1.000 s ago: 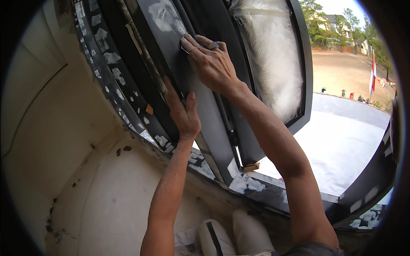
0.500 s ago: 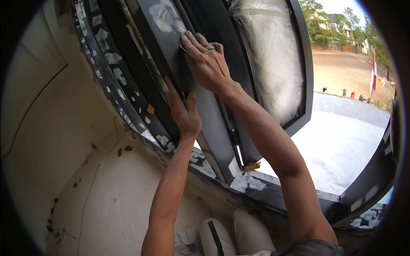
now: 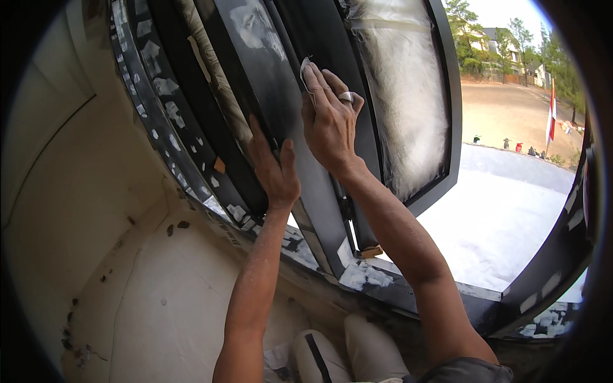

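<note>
My right hand (image 3: 331,121) presses a thin folded piece of sandpaper (image 3: 306,70) against the edge of a dark window-frame post (image 3: 287,127). Only the sheet's pale edge shows past my fingertips, and a ring sits on one finger. A smeared white filler patch (image 3: 252,27) covers the post's face, up and left of that hand. Lower down, my left hand (image 3: 276,167) lies against the post's left side, its fingers stretched out and thumb apart. It holds nothing that I can see.
Right of the post stands an opened dark sash (image 3: 450,96) with plastic-covered glass (image 3: 408,89). A small brown wedge (image 3: 371,252) lies by its lower corner. The patched sill (image 3: 408,287) curves below. Beyond lie a white ledge (image 3: 498,217) and a flag (image 3: 551,118).
My right hand has slid right and slightly down, from the post's face to its right edge, with the sandpaper. The left hand stays in place. The view has shifted slightly.
</note>
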`<state>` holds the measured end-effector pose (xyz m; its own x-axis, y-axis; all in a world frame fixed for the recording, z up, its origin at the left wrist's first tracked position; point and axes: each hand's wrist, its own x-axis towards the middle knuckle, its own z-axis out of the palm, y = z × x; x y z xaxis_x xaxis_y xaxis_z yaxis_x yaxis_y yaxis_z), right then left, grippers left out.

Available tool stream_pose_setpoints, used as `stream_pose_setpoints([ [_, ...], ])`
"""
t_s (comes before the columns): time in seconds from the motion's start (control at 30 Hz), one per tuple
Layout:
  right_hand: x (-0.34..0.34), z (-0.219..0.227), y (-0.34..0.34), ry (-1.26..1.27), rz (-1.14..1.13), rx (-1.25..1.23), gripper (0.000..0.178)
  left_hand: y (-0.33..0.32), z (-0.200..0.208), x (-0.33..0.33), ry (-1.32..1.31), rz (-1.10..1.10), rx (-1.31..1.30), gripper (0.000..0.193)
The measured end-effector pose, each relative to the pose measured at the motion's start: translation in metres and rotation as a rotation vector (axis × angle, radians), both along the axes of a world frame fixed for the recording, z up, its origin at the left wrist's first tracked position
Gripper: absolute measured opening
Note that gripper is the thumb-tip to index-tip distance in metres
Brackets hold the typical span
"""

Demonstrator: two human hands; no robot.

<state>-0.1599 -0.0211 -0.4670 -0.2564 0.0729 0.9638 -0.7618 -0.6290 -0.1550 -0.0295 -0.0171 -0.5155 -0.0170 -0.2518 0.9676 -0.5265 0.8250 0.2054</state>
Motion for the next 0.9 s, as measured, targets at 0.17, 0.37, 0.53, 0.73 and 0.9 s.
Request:
stream_pose_setpoints([
  [0.17, 0.026, 0.017, -0.018, 0.049, 0.029, -0.040, 0.043, 0.007, 0.002, 0.004, 0.029, 0.020, 0.044, 0.085],
  [0.37, 0.024, 0.160, -0.051, 0.129, 0.328, -0.094, 0.049, -0.005, 0.001, -0.006, 0.042, 0.021, -0.081, 0.081],
  [0.53, 0.047, 0.088, -0.041, 0.078, 0.365, 0.014, 0.053, -0.004, -0.002, 0.006, 0.036, 0.021, -0.007, 0.082],
  [0.73, 0.028, 0.101, -0.048, 0.165, 0.368, -0.027, 0.055, -0.009, 0.000, -0.001, 0.041, -0.030, -0.070, 0.084],
  [0.9, 0.042, 0.106, -0.030, 0.204, 0.379, -0.047, 0.054, -0.004, -0.019, -0.001, 0.064, -0.084, 0.045, 0.085],
])
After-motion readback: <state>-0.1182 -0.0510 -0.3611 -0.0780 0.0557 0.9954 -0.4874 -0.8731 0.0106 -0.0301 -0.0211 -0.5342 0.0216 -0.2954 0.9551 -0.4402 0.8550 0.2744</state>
